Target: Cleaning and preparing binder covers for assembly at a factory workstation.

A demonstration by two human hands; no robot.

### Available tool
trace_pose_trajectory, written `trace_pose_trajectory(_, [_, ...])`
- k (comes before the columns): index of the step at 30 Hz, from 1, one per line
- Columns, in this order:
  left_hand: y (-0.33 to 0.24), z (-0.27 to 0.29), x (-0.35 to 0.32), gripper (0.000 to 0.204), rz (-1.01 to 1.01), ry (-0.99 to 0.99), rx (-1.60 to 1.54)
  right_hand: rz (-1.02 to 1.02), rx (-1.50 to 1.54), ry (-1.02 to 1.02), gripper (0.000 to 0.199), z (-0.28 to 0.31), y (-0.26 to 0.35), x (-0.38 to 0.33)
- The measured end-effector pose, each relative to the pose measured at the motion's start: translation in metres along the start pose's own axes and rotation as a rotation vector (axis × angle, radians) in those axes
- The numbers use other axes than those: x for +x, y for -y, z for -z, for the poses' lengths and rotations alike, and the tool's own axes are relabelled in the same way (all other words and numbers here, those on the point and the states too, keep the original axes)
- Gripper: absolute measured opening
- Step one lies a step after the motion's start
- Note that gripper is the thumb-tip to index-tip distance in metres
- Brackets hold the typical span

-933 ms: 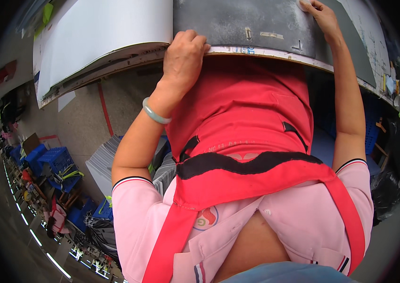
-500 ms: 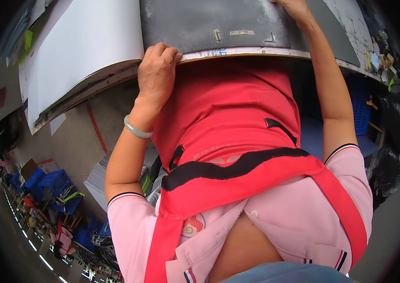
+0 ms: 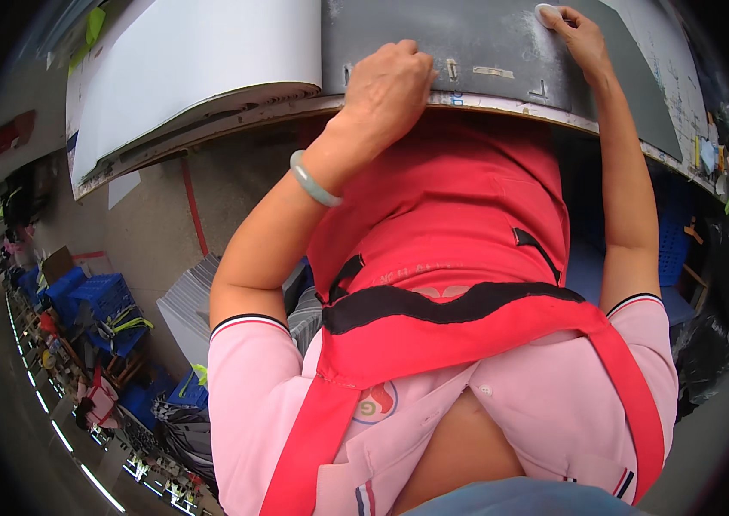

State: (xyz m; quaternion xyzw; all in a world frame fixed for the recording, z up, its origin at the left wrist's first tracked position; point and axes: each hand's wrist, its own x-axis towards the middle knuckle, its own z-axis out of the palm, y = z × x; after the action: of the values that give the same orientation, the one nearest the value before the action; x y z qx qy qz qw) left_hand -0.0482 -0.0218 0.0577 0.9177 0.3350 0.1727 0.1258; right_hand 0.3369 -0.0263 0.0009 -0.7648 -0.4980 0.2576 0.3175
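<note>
A dark grey board (image 3: 433, 43) with whitish smudges and small taped slots lies on the worktable (image 3: 502, 104) in front of me. Over its near edge is my left hand (image 3: 390, 90), fingers curled closed; whatever they hold, if anything, is hidden. A small white round pad (image 3: 545, 15) is pinched in the fingers of my right hand (image 3: 584, 41), at the far right part of the board on a whitened patch. To the left of the board lies a large white sheet (image 3: 210, 52), its near edge curled under into rolled layers.
Dark grey sheeting (image 3: 640, 77) extends right of the board. Small scraps and tools (image 3: 721, 155) sit at the table's right end. Blue crates (image 3: 102, 301) stand on the floor at left, a stack of grey-white sheets (image 3: 197, 297) nearer. Black plastic (image 3: 717, 318) hangs at right.
My left hand has moved right, from the white sheet's edge to over the grey board. The white pad in my right hand now shows. The whole view has shifted somewhat.
</note>
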Motion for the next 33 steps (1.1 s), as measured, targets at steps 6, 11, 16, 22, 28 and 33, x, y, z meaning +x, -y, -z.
trace_pose_trajectory(6, [-0.006, -0.062, 0.054, 0.014, -0.047, -0.232, -0.075, -0.003, 0.049, 0.034, 0.042, -0.01, 0.021, 0.001])
trace_pose_trajectory(11, [-0.006, -0.08, 0.057, 0.005, -0.141, -0.364, 0.031, -0.047, 0.125, -0.074, 0.041, -0.005, 0.018, -0.013])
trace_pose_trajectory(16, [0.001, -0.077, 0.047, 0.023, -0.079, -0.38, 0.115, 0.059, 0.142, 0.045, 0.025, -0.014, 0.066, -0.081])
trace_pose_trajectory(22, [-0.01, -0.065, 0.053, 0.039, 0.003, -0.109, 0.089, 0.215, -0.077, 0.139, 0.013, -0.01, 0.076, -0.14])
trace_pose_trajectory(28, [-0.013, -0.065, 0.051, 0.038, 0.012, -0.111, 0.071, 0.424, -0.229, 0.152, 0.012, -0.015, 0.076, -0.138])
trace_pose_trajectory(33, [-0.012, -0.065, 0.051, 0.038, 0.013, -0.142, 0.069, 0.236, -0.242, 0.175, 0.018, -0.004, 0.079, -0.137])
